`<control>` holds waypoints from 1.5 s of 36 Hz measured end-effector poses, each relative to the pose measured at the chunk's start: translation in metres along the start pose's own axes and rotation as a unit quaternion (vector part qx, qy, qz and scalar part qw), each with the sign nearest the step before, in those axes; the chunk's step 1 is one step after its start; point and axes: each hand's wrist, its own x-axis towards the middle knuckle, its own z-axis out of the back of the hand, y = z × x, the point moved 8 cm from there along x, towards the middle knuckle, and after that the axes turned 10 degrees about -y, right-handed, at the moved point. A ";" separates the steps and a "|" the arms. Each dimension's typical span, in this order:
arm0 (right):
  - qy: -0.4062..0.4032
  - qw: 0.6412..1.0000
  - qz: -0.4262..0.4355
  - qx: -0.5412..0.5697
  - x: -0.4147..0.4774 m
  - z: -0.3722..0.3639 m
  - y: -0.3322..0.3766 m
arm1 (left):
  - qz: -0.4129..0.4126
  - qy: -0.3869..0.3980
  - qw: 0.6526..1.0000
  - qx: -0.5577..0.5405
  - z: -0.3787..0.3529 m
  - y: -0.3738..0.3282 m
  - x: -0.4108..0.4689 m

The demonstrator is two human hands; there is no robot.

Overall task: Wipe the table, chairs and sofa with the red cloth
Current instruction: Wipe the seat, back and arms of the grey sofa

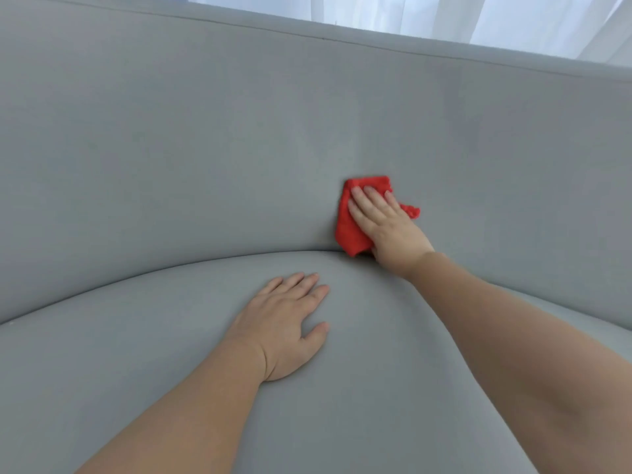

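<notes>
A grey sofa [171, 148] fills the head view, its backrest above and its seat cushion below. The red cloth [350, 230] lies bunched against the lower backrest, just above the seam with the seat. My right hand [383, 224] presses flat on the cloth with straight fingers pointing up and left. My left hand [284, 323] rests flat on the seat cushion, fingers spread, holding nothing, well below and left of the cloth.
White sheer curtains [444, 18] hang behind the top edge of the backrest. The sofa's seam curves across the middle of the view. The backrest stretches wide to the left and right of the cloth.
</notes>
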 end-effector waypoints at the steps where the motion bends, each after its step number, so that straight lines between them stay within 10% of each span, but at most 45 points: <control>1: 0.023 1.000 0.014 0.002 -0.006 -0.008 0.004 | 0.000 0.000 1.000 0.000 0.000 0.000 0.000; 35: -0.017 0.993 -0.110 0.045 0.143 0.120 -0.035 | 0.022 0.044 0.995 -0.083 0.025 0.000 -0.011; 54: -0.086 0.981 -0.131 0.119 0.172 0.136 0.004 | 0.103 0.022 0.994 0.027 0.058 0.111 -0.119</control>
